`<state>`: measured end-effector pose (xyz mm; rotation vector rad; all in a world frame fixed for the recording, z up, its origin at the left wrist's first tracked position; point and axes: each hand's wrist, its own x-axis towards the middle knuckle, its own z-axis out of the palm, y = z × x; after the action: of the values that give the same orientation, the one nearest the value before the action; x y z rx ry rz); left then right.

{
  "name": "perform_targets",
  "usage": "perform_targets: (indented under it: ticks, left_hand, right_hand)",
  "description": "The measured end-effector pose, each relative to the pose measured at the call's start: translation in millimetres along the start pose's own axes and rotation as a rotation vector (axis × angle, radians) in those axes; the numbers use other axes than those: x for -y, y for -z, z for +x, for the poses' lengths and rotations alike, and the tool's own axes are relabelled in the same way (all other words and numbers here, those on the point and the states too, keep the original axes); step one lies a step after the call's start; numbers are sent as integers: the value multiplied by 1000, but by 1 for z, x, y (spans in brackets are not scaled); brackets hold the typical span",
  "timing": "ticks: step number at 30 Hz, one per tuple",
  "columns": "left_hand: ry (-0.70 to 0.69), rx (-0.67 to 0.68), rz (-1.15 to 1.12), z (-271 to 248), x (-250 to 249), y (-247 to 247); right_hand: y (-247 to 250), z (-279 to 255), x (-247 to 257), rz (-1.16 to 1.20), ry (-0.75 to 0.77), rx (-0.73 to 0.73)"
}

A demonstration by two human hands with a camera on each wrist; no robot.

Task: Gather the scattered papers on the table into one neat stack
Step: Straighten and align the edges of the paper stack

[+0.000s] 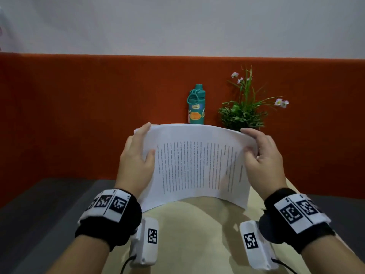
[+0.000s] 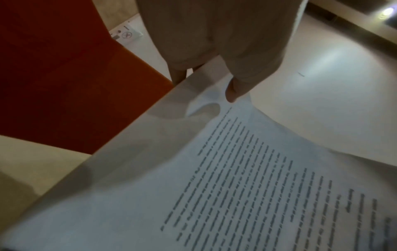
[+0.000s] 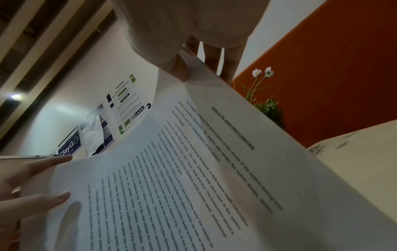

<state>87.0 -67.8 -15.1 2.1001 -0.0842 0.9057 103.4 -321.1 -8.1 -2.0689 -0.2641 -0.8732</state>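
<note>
White printed paper sheets are held raised over the beige table, likely for squaring | left hand and right hand are each curled round a side edge | behind: teal bottle, green plant.

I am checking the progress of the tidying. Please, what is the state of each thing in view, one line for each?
Papers: gathered in one stack, lifted off the table, bowed upward, printed side up.
Left hand: grips the stack's left edge, thumb on top.
Right hand: grips the stack's right edge, thumb on top.
Bottle: upright, lid on, against the orange panel.
Plant: upright, beside the bottle.
Table: bare under the stack.
</note>
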Motion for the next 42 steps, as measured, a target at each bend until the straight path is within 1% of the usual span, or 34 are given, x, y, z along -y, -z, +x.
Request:
perform_targets:
  ticks: [3,5,7,9,12,14,16,17,18,20,21,22,23,26,28,31,37,40,41,42]
  left_hand:
    - [-22,-43,11,2,1,3]
    - [-34,-45,27,3,-1,5]
    - [-34,-51,26,6,-1,6]
    - [-39,-58,29,7,0,8]
    - [-21,-46,42,6,0,9]
    - [-15,-36,20,4,-1,9]
    - [-14,-19,46,3,-3,8]
    - [26,-36,5,3,-1,6]
    - [115,-54,-99,2,2,4]
    - [366,-55,-421,0,4,0]
    - [469,-35,-541,-1,4,-3]
    - [514,-8,-584,-1,4,-4]
    - [517,8,-576,-1,2,-4]
    - [428,-57,-559,3,-3,0]
    - [420,-74,-554,2,-2,2]
    - [493,-45,-551,-5,2,0]
    - [529,-86,-595,-5,-4,-9]
    - [626,-16,-564,-11,1,-16]
    - [640,-22,-545,-10,4,-16]
    - [639,-68,-504,-7,5,-14]
  right_hand:
    - [3,0,0,-8,4,0]
    - [4,0,2,-46,-20,30]
    - [5,-1,4,-30,-45,17]
    - [6,0,4,52,-83,13]
    - [5,-2,2,166,-202,88]
    - [4,-1,-2,283,-279,72]
    - [1,1,-5,381,-353,58]
    - [0,1,-7,425,-399,66]
    - [-2,2,-7,470,-449,80]
    - [-5,1,-5,549,-533,103]
    - [-6,0,-4,569,-552,98]
    - [-6,0,-3,576,-553,83]
    - [-5,2,-1,580,-539,61]
    - [2,3,4,599,-475,7]
    - [4,-2,1,587,-467,33]
    - [2,-11,-1,555,-502,97]
    - [4,-6,-4,552,-472,15]
    - [3,-16,-5,549,-509,57]
    - [5,-17,-5,546,-506,66]
    - [8,-15,-4,535,-486,74]
